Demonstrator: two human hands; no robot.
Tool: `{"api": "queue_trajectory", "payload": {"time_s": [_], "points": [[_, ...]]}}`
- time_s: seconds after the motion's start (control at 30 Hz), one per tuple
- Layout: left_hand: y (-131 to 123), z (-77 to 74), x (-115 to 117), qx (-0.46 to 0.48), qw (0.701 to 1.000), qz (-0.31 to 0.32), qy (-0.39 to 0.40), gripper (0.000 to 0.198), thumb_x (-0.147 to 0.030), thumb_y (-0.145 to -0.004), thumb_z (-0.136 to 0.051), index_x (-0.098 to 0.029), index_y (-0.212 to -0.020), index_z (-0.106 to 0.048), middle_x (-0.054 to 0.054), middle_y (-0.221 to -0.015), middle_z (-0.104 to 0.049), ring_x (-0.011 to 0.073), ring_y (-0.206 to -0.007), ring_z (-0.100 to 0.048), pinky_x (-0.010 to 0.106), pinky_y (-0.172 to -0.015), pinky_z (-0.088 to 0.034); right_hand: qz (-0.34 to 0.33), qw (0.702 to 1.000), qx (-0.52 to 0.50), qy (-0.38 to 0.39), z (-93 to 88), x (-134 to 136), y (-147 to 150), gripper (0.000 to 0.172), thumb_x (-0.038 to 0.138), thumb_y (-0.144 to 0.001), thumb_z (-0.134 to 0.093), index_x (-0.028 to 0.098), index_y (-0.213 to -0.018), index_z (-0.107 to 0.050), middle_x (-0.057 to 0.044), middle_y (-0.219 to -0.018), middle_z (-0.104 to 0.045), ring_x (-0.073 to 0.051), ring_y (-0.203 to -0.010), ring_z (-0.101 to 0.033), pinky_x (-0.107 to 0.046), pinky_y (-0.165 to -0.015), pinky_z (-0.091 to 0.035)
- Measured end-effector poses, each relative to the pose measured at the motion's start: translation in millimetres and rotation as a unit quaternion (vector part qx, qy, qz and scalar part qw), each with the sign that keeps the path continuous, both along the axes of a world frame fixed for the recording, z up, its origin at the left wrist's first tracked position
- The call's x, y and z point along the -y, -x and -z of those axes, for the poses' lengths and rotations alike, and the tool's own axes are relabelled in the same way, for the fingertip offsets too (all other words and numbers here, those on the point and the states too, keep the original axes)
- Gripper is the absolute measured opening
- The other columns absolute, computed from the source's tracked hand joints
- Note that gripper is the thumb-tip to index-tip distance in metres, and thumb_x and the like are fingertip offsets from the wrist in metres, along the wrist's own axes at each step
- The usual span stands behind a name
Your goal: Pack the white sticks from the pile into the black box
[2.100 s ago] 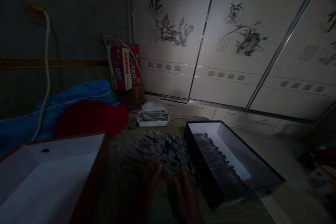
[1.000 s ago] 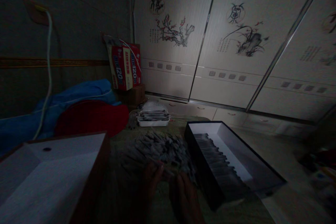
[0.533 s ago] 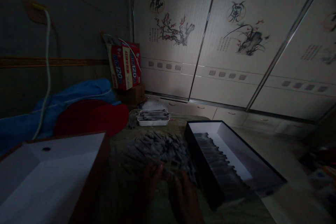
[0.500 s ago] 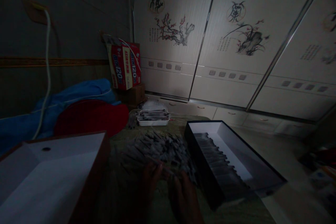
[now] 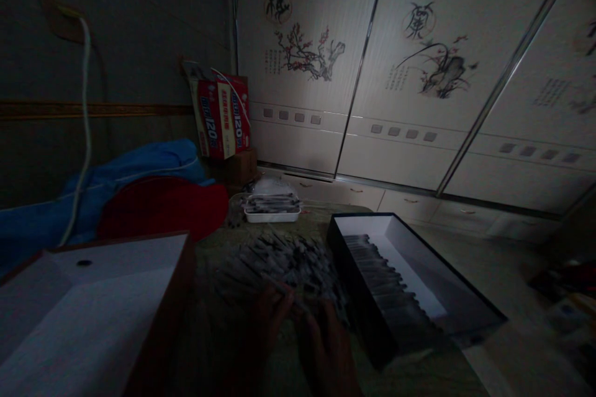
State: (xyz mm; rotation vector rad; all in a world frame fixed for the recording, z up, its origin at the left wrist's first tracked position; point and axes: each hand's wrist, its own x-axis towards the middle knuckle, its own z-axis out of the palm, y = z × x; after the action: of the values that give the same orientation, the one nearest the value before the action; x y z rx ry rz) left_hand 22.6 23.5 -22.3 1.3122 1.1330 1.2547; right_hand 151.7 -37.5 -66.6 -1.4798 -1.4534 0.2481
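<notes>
Low over the table, my left hand (image 5: 271,309) has its fingers closed on a slim pale pen (image 5: 284,288). Close beside it, my right hand (image 5: 327,344) is also closed, its fingertips near the pen's lower end. Dim light hides exactly how the right fingers grip it. Beyond both hands spreads a loose pile of pens (image 5: 288,257), clear with dark ends. To the right, a black box with a white inside (image 5: 393,257) holds a row of pens (image 5: 384,279) laid side by side.
At the back of the table sits a white tray (image 5: 272,218) full of thin sticks or pens. An open box with a white inside (image 5: 107,304) takes up the left. Red cloth (image 5: 162,208) and blue cloth (image 5: 139,164) lie behind it, near a red carton (image 5: 223,115).
Both hands stay almost in place over the table. My left fingers have shifted slightly right along the pen, and the right fingers have moved a little. The boxes and pile look the same.
</notes>
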Motion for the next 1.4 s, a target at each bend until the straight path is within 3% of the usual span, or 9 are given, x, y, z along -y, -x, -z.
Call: {"api": "queue_trajectory", "payload": {"time_s": [0.1,0.17,0.27,0.4,0.63,0.87,1.0,1.2,1.4], "points": [[-2.8,2.3,2.9,-0.032,0.999,0.036,-0.024,0.015,-0.035,-0.066,-0.065,-0.021,-0.069,-0.067,0.005,-0.073,-0.073,0.0222,-0.075,-0.069,0.03,-0.07,-0.054,-0.066,0.998,0.005,0.012,-16.2,2.0,0.0,0.039,0.042,-0.09,-0.044,0.022,-0.121,-0.056,-0.007,-0.116,-0.065,-0.02,-0.103,-0.062,-0.029,-0.085,-0.051],[-3.0,1.9,3.4,-0.048,0.998,0.033,-0.023,0.018,-0.035,-0.067,-0.064,-0.02,-0.073,-0.068,0.005,-0.075,-0.073,0.0218,-0.074,-0.068,0.03,-0.067,-0.054,-0.064,0.998,0.0,0.009,-16.7,1.4,-0.3,0.038,0.04,-0.092,-0.04,0.021,-0.117,-0.06,-0.008,-0.114,-0.065,-0.019,-0.103,-0.062,-0.029,-0.087,-0.049],[3.6,-5.8,0.4,-0.081,0.996,-0.036,-0.015,0.027,-0.042,-0.074,-0.054,-0.019,-0.077,-0.068,0.004,-0.07,-0.071,0.0193,-0.06,-0.065,0.03,-0.057,-0.052,0.032,0.999,-0.023,0.03,-5.3,-0.7,-3.7,0.046,0.049,-0.091,-0.035,0.018,-0.111,-0.063,-0.011,-0.109,-0.067,-0.021,-0.099,-0.064,-0.029,-0.083,-0.051],[18.7,-22.2,-6.8,-0.145,0.983,-0.108,-0.034,0.031,-0.043,-0.076,-0.049,-0.018,-0.084,-0.066,0.003,-0.069,-0.07,0.0204,-0.062,-0.065,0.031,-0.061,-0.051,0.15,0.986,-0.052,0.046,8.5,-1.7,-12.9,0.058,0.06,-0.087,-0.034,0.016,-0.109,-0.064,-0.013,-0.106,-0.068,-0.023,-0.096,-0.063,-0.03,-0.078,-0.05],[30.9,-37.7,-7.3,-0.316,0.944,-0.01,-0.093,0.024,-0.026,-0.077,-0.045,-0.02,-0.084,-0.067,0.006,-0.085,-0.072,0.0228,-0.083,-0.066,0.033,-0.077,-0.048,0.149,0.987,-0.055,-0.002,10.6,-2.4,-23.5,0.049,0.059,-0.085,-0.041,0.02,-0.1,-0.067,-0.011,-0.1,-0.069,-0.023,-0.095,-0.062,-0.029,-0.074,-0.048],[33.0,-12.5,-5.5,-0.461,0.881,0.053,-0.088,0.026,-0.017,-0.074,-0.047,-0.023,-0.085,-0.069,0.008,-0.097,-0.072,0.0265,-0.097,-0.063,0.038,-0.088,-0.042,0.14,0.989,-0.051,-0.012,2.8,0.1,-21.2,0.047,0.056,-0.087,-0.039,0.02,-0.105,-0.064,-0.01,-0.096,-0.069,-0.022,-0.091,-0.063,-0.029,-0.069,-0.048],[24.1,-5.6,-5.5,-0.476,0.871,0.041,-0.115,0.03,-0.013,-0.076,-0.047,-0.021,-0.096,-0.068,0.012,-0.108,-0.068,0.0266,-0.104,-0.059,0.039,-0.092,-0.041,0.151,0.987,-0.056,-0.011,2.7,0.5,-21.2,0.05,0.055,-0.089,-0.035,0.017,-0.108,-0.062,-0.013,-0.101,-0.067,-0.024,-0.095,-0.061,-0.03,-0.073,-0.047],[-0.4,-17.0,-8.9,-0.454,0.875,0.081,-0.15,0.031,-0.01,-0.078,-0.046,-0.021,-0.099,-0.066,0.009,-0.106,-0.068,0.0223,-0.103,-0.06,0.035,-0.092,-0.041,0.167,0.983,-0.064,-0.03,2.6,-2.4,-21.9,0.052,0.055,-0.091,-0.029,0.016,-0.108,-0.058,-0.016,-0.104,-0.065,-0.025,-0.096,-0.06,-0.033,-0.078,-0.045],[-38.5,-7.5,-7.3,-0.462,0.862,0.148,-0.148,0.034,-0.012,-0.078,-0.048,-0.019,-0.108,-0.062,0.011,-0.116,-0.065,0.0237,-0.108,-0.057,0.035,-0.094,-0.041,0.151,0.986,-0.057,-0.034,-8.2,-0.9,-24.5,0.051,0.06,-0.087,-0.033,0.019,-0.099,-0.061,-0.012,-0.094,-0.067,-0.025,-0.089,-0.061,-0.031,-0.072,-0.046]]}}
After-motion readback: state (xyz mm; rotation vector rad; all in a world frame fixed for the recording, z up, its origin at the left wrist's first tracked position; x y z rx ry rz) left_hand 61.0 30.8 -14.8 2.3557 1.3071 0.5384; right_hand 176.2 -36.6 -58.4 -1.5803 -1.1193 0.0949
